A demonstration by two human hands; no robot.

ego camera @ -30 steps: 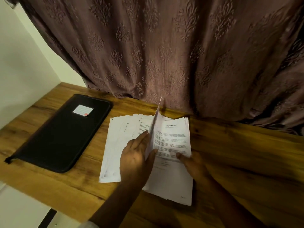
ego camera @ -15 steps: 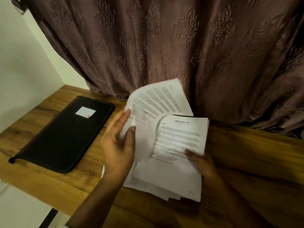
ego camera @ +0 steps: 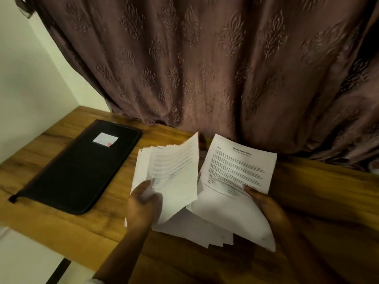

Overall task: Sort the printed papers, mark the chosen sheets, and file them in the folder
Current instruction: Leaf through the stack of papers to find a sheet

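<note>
A stack of white printed papers (ego camera: 233, 210) is lifted a little off the wooden table, in front of me. My left hand (ego camera: 143, 206) grips a fanned batch of sheets (ego camera: 174, 173) turned over to the left, its top sheet showing printed lines. My right hand (ego camera: 264, 203) holds the right batch, thumb on a page with a bold title (ego camera: 238, 169). The black zip folder (ego camera: 82, 167), closed and flat with a small white label (ego camera: 105, 138), lies to the left, apart from both hands.
The wooden table (ego camera: 320, 197) runs left to right, and its near edge (ego camera: 61, 238) drops to a pale floor. A brown patterned curtain (ego camera: 205, 68) hangs right behind the papers. A pale wall (ego camera: 30, 78) stands at the left.
The papers lay flat on the table a second ago. Both hands have picked them up, and my left hand has swung a batch of sheets over to the left.
</note>
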